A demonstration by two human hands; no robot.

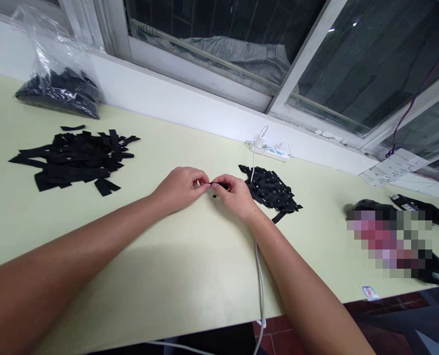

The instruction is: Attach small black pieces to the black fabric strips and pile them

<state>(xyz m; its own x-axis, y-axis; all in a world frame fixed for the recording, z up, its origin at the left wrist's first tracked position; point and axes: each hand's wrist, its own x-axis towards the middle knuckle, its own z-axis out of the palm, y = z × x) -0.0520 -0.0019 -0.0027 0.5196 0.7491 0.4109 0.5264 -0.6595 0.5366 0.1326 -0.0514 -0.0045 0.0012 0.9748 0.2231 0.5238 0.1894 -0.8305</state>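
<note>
My left hand [185,188] and my right hand [233,194] meet fingertip to fingertip above the table. Both are closed in a pinch on one small black fabric strip [223,186], mostly hidden by my fingers. Just below the fingertips lies a tiny dark round piece [214,196]. Right of my right hand is a pile of short black strips [273,190] with small shiny spots among them. A larger heap of longer black strips [81,158] lies on the left, apart from my left hand.
A clear plastic bag [58,91] of black pieces stands at the back left. A white power strip [269,151] lies by the wall, and a pale cable [259,281] crosses the table beside my right forearm. Black objects [432,268], partly pixelated, sit at the right.
</note>
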